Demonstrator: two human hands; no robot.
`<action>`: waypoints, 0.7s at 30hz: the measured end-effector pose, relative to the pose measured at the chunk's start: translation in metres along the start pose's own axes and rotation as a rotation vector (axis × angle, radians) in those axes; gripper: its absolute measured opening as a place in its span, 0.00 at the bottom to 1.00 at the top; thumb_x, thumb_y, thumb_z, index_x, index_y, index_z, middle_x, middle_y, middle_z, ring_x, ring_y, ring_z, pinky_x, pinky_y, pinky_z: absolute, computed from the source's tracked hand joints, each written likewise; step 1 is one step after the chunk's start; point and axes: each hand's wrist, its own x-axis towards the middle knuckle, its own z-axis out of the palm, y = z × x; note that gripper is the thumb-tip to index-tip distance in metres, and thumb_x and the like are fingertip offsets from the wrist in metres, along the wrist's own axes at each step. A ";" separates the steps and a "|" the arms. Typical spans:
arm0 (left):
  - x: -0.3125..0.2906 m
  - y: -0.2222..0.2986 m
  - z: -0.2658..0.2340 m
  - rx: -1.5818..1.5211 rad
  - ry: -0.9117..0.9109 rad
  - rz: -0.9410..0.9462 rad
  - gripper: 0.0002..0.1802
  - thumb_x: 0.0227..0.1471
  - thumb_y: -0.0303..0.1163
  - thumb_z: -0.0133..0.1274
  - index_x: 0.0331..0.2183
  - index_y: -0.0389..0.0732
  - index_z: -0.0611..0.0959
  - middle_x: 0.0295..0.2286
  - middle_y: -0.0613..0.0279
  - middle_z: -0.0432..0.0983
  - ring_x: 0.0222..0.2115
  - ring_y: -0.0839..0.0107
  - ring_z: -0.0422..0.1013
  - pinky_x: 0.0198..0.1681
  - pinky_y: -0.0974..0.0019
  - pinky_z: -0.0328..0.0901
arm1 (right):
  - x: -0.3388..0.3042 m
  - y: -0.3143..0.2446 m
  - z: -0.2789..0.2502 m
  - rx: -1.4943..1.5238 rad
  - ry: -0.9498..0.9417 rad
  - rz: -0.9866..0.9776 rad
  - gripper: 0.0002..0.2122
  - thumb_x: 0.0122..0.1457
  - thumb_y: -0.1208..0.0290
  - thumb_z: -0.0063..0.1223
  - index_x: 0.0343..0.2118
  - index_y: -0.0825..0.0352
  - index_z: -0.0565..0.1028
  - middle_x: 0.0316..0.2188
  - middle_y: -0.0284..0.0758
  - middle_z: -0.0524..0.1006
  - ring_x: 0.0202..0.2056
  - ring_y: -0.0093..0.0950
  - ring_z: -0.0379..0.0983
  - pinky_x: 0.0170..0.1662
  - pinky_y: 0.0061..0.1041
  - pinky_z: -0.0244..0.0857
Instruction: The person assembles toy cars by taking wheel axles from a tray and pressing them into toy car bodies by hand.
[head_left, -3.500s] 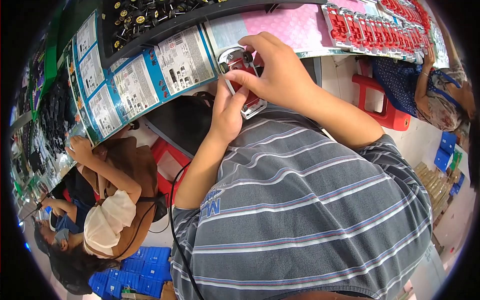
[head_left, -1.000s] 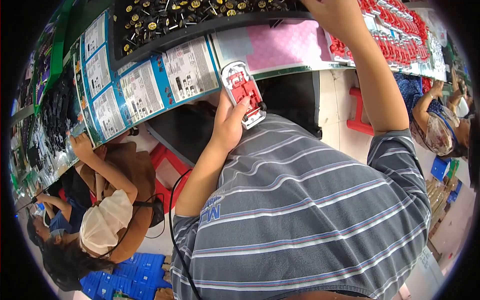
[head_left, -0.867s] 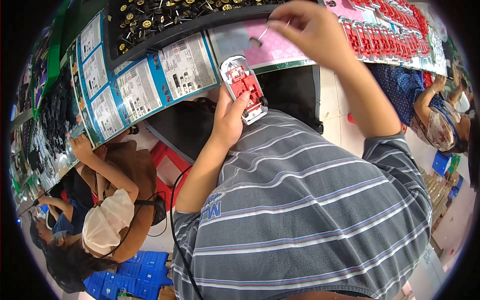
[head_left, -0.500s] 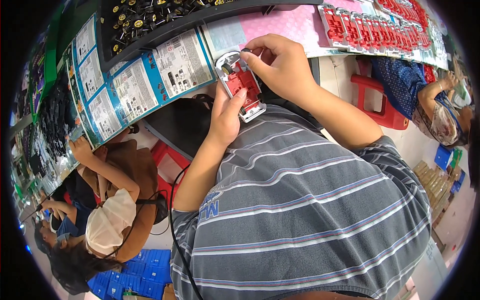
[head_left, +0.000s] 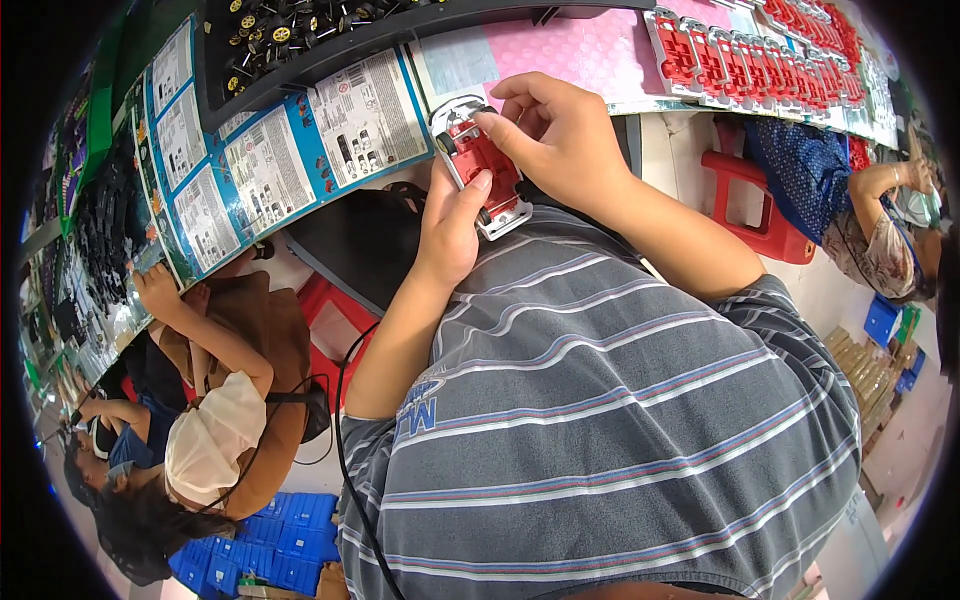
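Observation:
My left hand [head_left: 450,225] grips a toy car [head_left: 483,160] with its underside up, the thumb lying across the red chassis plate. White shell edges show around the red plate. At the car's far end sits a wheel axle, its left black wheel [head_left: 445,143] visible at the shell's side. My right hand [head_left: 565,130] has its thumb and curled fingers on the axle's other wheel [head_left: 487,112], which is partly hidden. Dark wheels also show at the near end, partly covered by my left thumb.
A black tray [head_left: 330,62] of wheel axles with yellow hubs stands at the far left, over printed card sheets [head_left: 270,175]. Rows of red-and-white car bodies [head_left: 740,65] lie at the far right, beside pink bubble wrap [head_left: 570,50]. Co-workers sit on both sides; a red stool [head_left: 760,205] is at right.
The axle has tipped down into the far end of the chassis, its left wheel now at the shell's edge. My right thumb has moved slightly down toward the car.

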 end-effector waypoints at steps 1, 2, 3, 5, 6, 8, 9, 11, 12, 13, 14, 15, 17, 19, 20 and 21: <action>0.000 0.000 -0.001 0.000 -0.007 -0.012 0.31 0.66 0.31 0.43 0.66 0.33 0.57 0.58 0.51 0.66 0.57 0.65 0.67 0.62 0.60 0.61 | 0.000 -0.001 -0.002 0.033 -0.016 0.015 0.12 0.57 0.74 0.67 0.41 0.73 0.79 0.25 0.32 0.79 0.23 0.16 0.73 0.26 0.18 0.67; 0.000 -0.001 -0.002 -0.001 -0.005 -0.012 0.31 0.66 0.31 0.43 0.66 0.33 0.57 0.58 0.51 0.66 0.57 0.65 0.67 0.62 0.60 0.61 | 0.001 -0.002 -0.006 0.032 -0.018 0.016 0.12 0.57 0.74 0.67 0.41 0.73 0.79 0.25 0.32 0.79 0.23 0.16 0.73 0.26 0.18 0.67; 0.001 -0.002 -0.002 -0.016 -0.007 -0.004 0.31 0.66 0.31 0.44 0.66 0.33 0.58 0.58 0.51 0.66 0.57 0.65 0.67 0.62 0.60 0.61 | 0.003 -0.003 -0.010 -0.021 -0.056 -0.057 0.12 0.56 0.74 0.67 0.42 0.72 0.80 0.26 0.33 0.79 0.23 0.17 0.74 0.26 0.19 0.67; 0.001 -0.003 -0.002 -0.027 -0.010 0.000 0.31 0.66 0.31 0.44 0.65 0.33 0.58 0.58 0.51 0.66 0.57 0.64 0.67 0.62 0.60 0.61 | 0.003 -0.003 -0.013 -0.072 -0.091 -0.127 0.13 0.55 0.75 0.68 0.42 0.71 0.80 0.27 0.34 0.80 0.23 0.19 0.74 0.27 0.20 0.68; 0.001 -0.005 -0.003 -0.023 -0.014 -0.004 0.31 0.66 0.31 0.44 0.65 0.33 0.58 0.58 0.51 0.66 0.57 0.64 0.67 0.62 0.60 0.61 | 0.005 0.000 -0.013 -0.073 -0.092 -0.137 0.13 0.54 0.75 0.68 0.42 0.70 0.80 0.27 0.35 0.80 0.23 0.21 0.75 0.27 0.21 0.69; 0.002 -0.006 -0.004 -0.022 -0.019 -0.007 0.31 0.66 0.31 0.44 0.65 0.33 0.58 0.58 0.51 0.66 0.58 0.64 0.67 0.63 0.60 0.61 | 0.006 0.001 -0.013 -0.076 -0.093 -0.147 0.13 0.53 0.75 0.68 0.42 0.70 0.81 0.28 0.36 0.80 0.23 0.23 0.76 0.27 0.22 0.70; 0.002 -0.006 -0.003 -0.030 -0.019 -0.009 0.31 0.66 0.31 0.44 0.66 0.34 0.58 0.59 0.51 0.66 0.58 0.64 0.67 0.63 0.59 0.61 | 0.006 0.000 -0.013 -0.094 -0.086 -0.138 0.13 0.53 0.75 0.68 0.41 0.70 0.81 0.28 0.36 0.81 0.23 0.23 0.76 0.28 0.23 0.70; 0.001 -0.005 -0.003 -0.038 -0.018 -0.012 0.31 0.66 0.31 0.44 0.66 0.34 0.58 0.59 0.50 0.65 0.58 0.64 0.67 0.63 0.59 0.61 | 0.005 0.000 -0.012 -0.112 -0.080 -0.128 0.12 0.53 0.74 0.69 0.40 0.69 0.81 0.28 0.36 0.81 0.23 0.23 0.76 0.28 0.23 0.71; 0.001 -0.005 -0.003 -0.038 -0.015 -0.021 0.31 0.66 0.31 0.44 0.66 0.33 0.58 0.59 0.50 0.65 0.58 0.64 0.66 0.63 0.59 0.61 | 0.005 0.001 -0.010 -0.119 -0.074 -0.141 0.12 0.53 0.74 0.69 0.40 0.70 0.81 0.28 0.36 0.81 0.22 0.23 0.76 0.28 0.23 0.71; 0.000 -0.005 -0.003 -0.038 -0.012 -0.030 0.31 0.66 0.31 0.44 0.66 0.33 0.58 0.59 0.50 0.65 0.58 0.64 0.66 0.63 0.60 0.61 | 0.004 0.001 -0.009 -0.126 -0.068 -0.154 0.12 0.53 0.74 0.69 0.40 0.70 0.81 0.28 0.36 0.81 0.22 0.23 0.76 0.28 0.23 0.71; 0.000 -0.004 -0.002 -0.038 -0.010 -0.030 0.31 0.66 0.31 0.44 0.66 0.33 0.58 0.59 0.50 0.65 0.58 0.64 0.66 0.63 0.60 0.61 | 0.004 0.001 -0.009 -0.125 -0.070 -0.154 0.12 0.53 0.74 0.69 0.40 0.70 0.81 0.28 0.36 0.81 0.22 0.23 0.76 0.28 0.23 0.71; 0.000 -0.003 -0.001 -0.045 -0.012 -0.022 0.31 0.66 0.31 0.44 0.66 0.33 0.58 0.59 0.50 0.65 0.58 0.64 0.66 0.63 0.59 0.61 | 0.003 0.000 -0.010 -0.127 -0.073 -0.156 0.12 0.54 0.73 0.69 0.40 0.70 0.81 0.28 0.35 0.81 0.22 0.23 0.76 0.28 0.23 0.70; -0.001 -0.004 -0.002 -0.051 -0.010 -0.013 0.31 0.66 0.32 0.44 0.66 0.33 0.58 0.59 0.50 0.65 0.58 0.64 0.66 0.63 0.59 0.60 | 0.002 -0.002 -0.012 -0.127 -0.078 -0.159 0.12 0.54 0.73 0.69 0.40 0.70 0.81 0.28 0.35 0.81 0.23 0.23 0.76 0.28 0.22 0.70; -0.001 -0.007 -0.005 -0.052 -0.009 -0.019 0.32 0.66 0.33 0.45 0.66 0.33 0.58 0.59 0.50 0.65 0.58 0.64 0.66 0.63 0.59 0.60 | 0.001 -0.003 -0.015 -0.067 -0.051 -0.096 0.14 0.54 0.73 0.68 0.42 0.70 0.80 0.28 0.34 0.81 0.23 0.23 0.76 0.28 0.21 0.70; -0.001 -0.007 -0.004 -0.051 -0.009 -0.018 0.32 0.66 0.33 0.45 0.66 0.33 0.58 0.59 0.50 0.65 0.58 0.64 0.66 0.63 0.59 0.60 | 0.001 -0.002 -0.016 -0.066 -0.050 -0.097 0.14 0.54 0.73 0.68 0.42 0.70 0.80 0.28 0.34 0.81 0.23 0.23 0.76 0.28 0.21 0.70; -0.001 -0.005 -0.004 -0.029 0.008 -0.017 0.32 0.65 0.33 0.43 0.66 0.33 0.57 0.58 0.49 0.66 0.58 0.63 0.68 0.62 0.58 0.63 | 0.002 -0.001 -0.017 -0.071 -0.059 -0.112 0.15 0.54 0.73 0.68 0.43 0.70 0.80 0.28 0.34 0.81 0.23 0.22 0.75 0.28 0.21 0.69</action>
